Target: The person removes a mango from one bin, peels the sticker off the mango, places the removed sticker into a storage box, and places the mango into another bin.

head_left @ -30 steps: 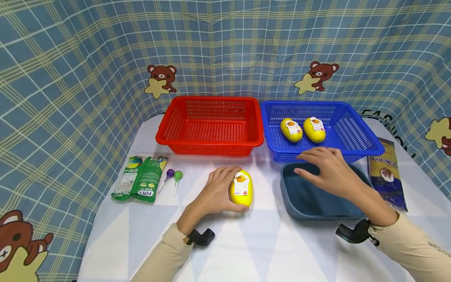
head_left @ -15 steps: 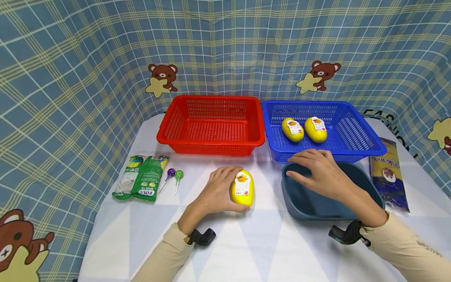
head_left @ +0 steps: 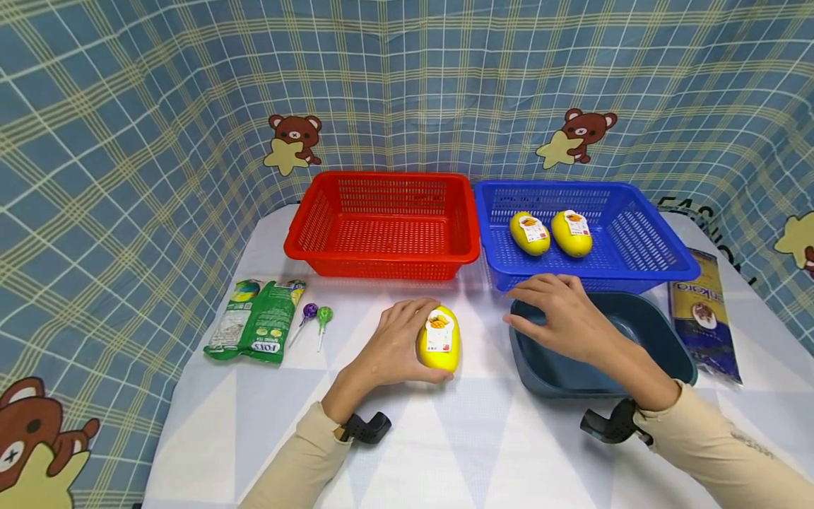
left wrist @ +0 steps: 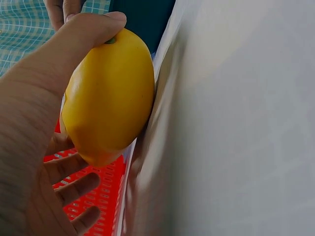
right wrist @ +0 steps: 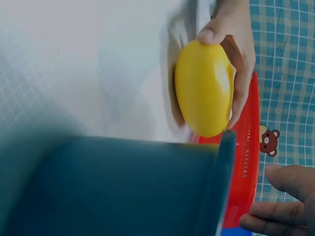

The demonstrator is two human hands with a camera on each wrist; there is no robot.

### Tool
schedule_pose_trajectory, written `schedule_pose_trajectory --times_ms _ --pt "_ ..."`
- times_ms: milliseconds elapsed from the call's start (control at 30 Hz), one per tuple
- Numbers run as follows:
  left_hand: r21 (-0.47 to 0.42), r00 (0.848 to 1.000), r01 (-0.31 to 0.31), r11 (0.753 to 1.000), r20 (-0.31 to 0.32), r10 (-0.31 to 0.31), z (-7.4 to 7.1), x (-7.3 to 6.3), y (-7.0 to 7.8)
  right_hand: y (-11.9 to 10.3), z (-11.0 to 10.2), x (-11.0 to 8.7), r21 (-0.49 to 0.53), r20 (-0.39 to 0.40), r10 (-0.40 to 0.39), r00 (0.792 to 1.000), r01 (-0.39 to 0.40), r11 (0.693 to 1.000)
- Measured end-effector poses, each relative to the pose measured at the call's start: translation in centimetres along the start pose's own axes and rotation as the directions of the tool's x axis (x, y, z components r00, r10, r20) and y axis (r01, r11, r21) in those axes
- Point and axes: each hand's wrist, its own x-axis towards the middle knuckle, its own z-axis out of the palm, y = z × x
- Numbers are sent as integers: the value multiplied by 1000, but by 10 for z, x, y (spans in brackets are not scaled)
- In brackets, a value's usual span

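A yellow mango [head_left: 450,357] with a white label lies on the tablecloth in the head view. My left hand [head_left: 394,346] grips it end to end, thumb at the near end and fingertips at the far one. The left wrist view has the mango [left wrist: 110,98] large, the thumb over its stem end. My right hand [head_left: 562,322] hovers above the left part of a dark teal tub [head_left: 572,375], fingers loosely bent and holding nothing. In the right wrist view, the right hand [right wrist: 290,201] is at the lower right, apart from the mango [right wrist: 203,88].
A red basket [head_left: 381,267] stands at the back, beside a blue basket [head_left: 636,247] with two labelled mangoes [head_left: 529,235]. On the left lie a green snack bag [head_left: 263,325] and two lollipops [head_left: 309,311]. A blue-and-gold packet [head_left: 706,318] lies right of the tub.
My right hand has moved left over the tub, toward the held mango. The left hand keeps its grip, and the mango has stayed in place.
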Motion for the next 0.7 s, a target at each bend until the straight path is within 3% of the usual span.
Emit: schedule_pose_trajectory --times_ms 700 --pt "6 1000 -8 1000 -2 9 -1 0 -1 -10 14 7 13 -3 -47 999 47 999"
